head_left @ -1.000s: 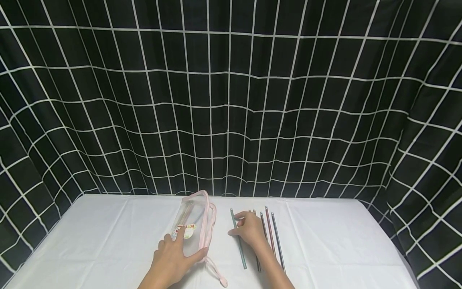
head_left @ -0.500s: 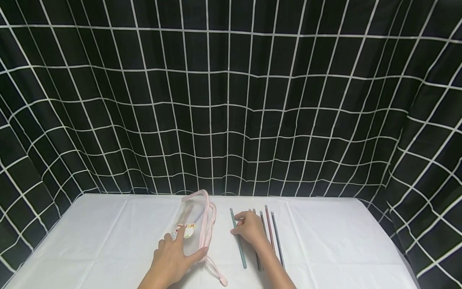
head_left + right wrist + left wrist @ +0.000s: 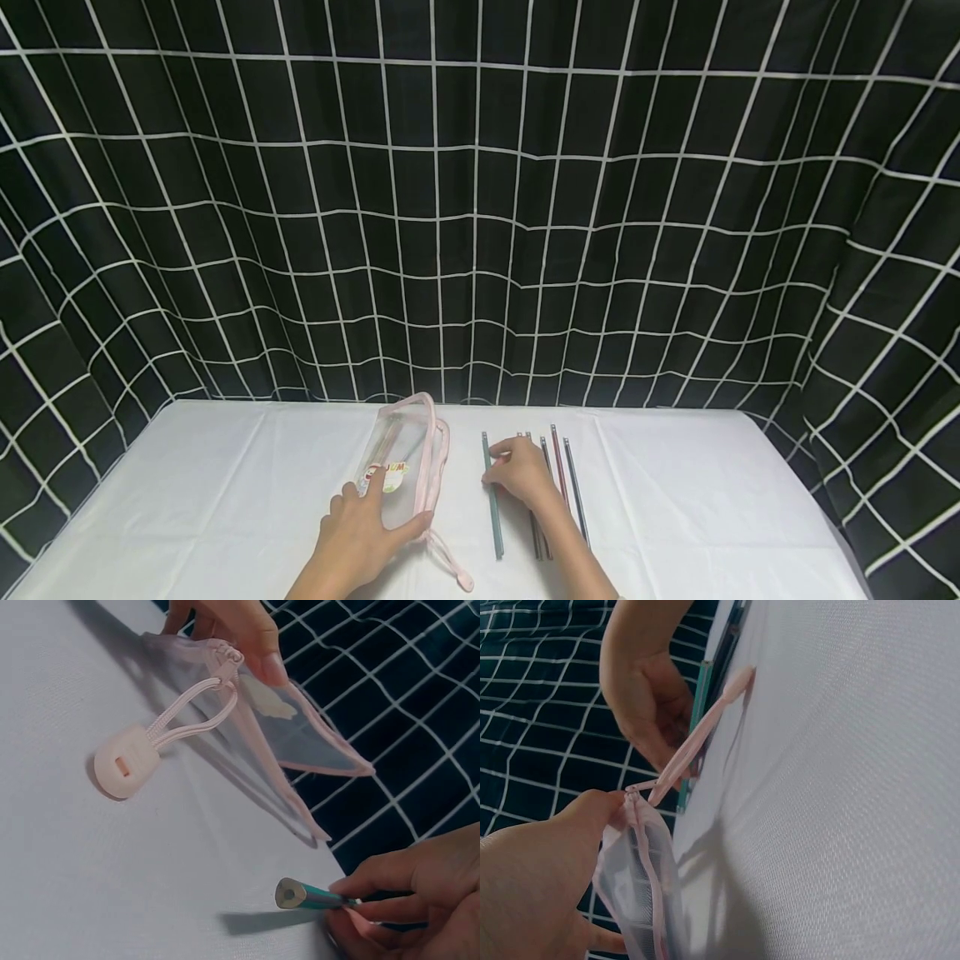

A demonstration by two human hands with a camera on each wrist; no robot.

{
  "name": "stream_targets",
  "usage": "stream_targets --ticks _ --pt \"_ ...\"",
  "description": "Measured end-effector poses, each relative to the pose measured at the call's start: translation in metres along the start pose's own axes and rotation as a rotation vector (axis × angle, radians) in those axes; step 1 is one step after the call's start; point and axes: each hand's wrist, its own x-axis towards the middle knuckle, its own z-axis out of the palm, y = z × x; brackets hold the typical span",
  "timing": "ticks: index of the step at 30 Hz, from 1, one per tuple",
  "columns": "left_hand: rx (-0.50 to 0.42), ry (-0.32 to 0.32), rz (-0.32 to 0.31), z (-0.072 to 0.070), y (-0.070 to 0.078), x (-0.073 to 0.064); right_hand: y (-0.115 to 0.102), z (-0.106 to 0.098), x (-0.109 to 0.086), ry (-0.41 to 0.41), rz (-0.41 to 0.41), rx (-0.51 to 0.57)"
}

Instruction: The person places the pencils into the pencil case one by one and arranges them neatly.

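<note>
A clear mesh pencil case (image 3: 408, 467) with pink edging and a round sticker lies left of the middle of the table. My left hand (image 3: 350, 533) holds it, fingers spread over the mesh and thumb at the zip's near end. From that end hangs a pink cord with a pull tab (image 3: 127, 761). Between the thumb and fingers of my right hand (image 3: 521, 475) is a teal-green pencil (image 3: 495, 521). Its flat, unsharpened end faces the right wrist camera. Slim shapes like pencils show faintly inside the case.
Several more pencils lie side by side under and beyond my right forearm, among them a red pencil (image 3: 558, 458) and a dark blue pencil (image 3: 577, 492). A white cloth (image 3: 697, 492) covers the table. Behind it hangs a black curtain (image 3: 495, 250) with a white grid.
My right thumb has come in against the teal-green pencil. The pencil's near end has swung left and its far end slightly right, so it stands straighter. My left hand has stayed put.
</note>
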Motion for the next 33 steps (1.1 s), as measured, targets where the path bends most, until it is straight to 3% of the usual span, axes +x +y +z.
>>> stream_targets --ticks 19,33 --pt "-0.008 -0.024 -0.011 -0.001 -0.001 0.001 -0.003 -0.005 0.000 -0.026 0.064 0.108" --pt "-0.017 0.010 0.011 -0.001 -0.001 -0.001 -0.010 -0.008 -0.001 -0.045 0.019 0.227"
